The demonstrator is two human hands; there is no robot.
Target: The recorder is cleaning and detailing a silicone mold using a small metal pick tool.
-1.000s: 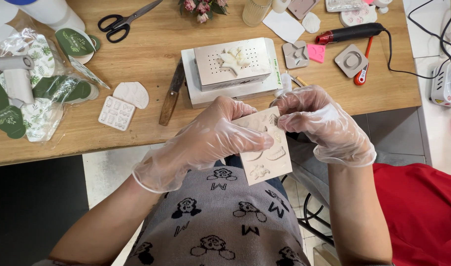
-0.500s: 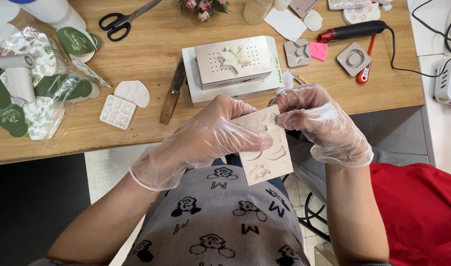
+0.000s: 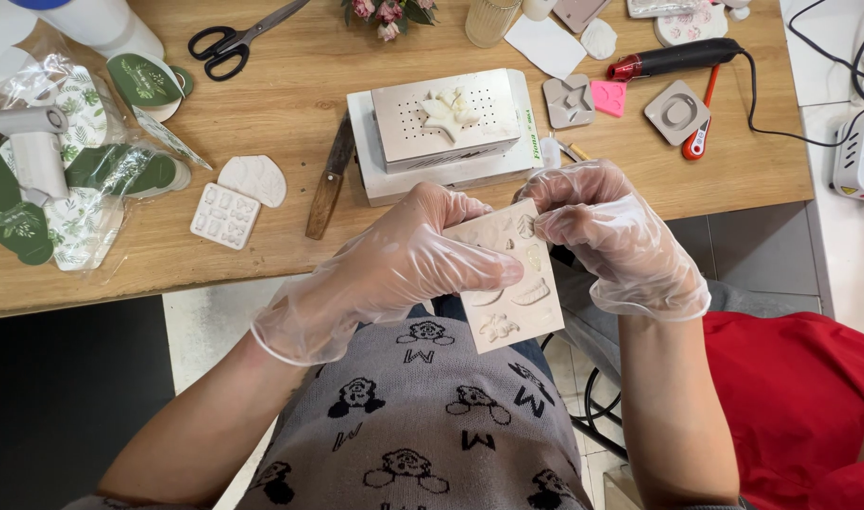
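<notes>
Both my hands wear clear plastic gloves and are held over my lap, just in front of the wooden table's point(image 3: 262, 104) edge. My left hand point(image 3: 408, 260) grips a beige rectangular silicone mould point(image 3: 508, 302) with leaf-shaped cavities, its fingers lying across the mould's face. My right hand point(image 3: 607, 231) pinches the mould's top right corner, fingertips at a small cavity there. The mould is tilted, its lower half showing.
On the table: a perforated metal box point(image 3: 446, 118) with a white clay flower on a white block, a wooden-handled knife point(image 3: 330, 179), a small white mould point(image 3: 224, 215), scissors point(image 3: 234, 40), bagged green leaf cut-outs point(image 3: 64, 170), a red-black corded tool point(image 3: 677, 59). Red fabric point(image 3: 800, 397) lies at my right.
The hands and mould have shifted slightly; my right fingers keep working at the mould's upper right corner. Nothing on the table has moved.
</notes>
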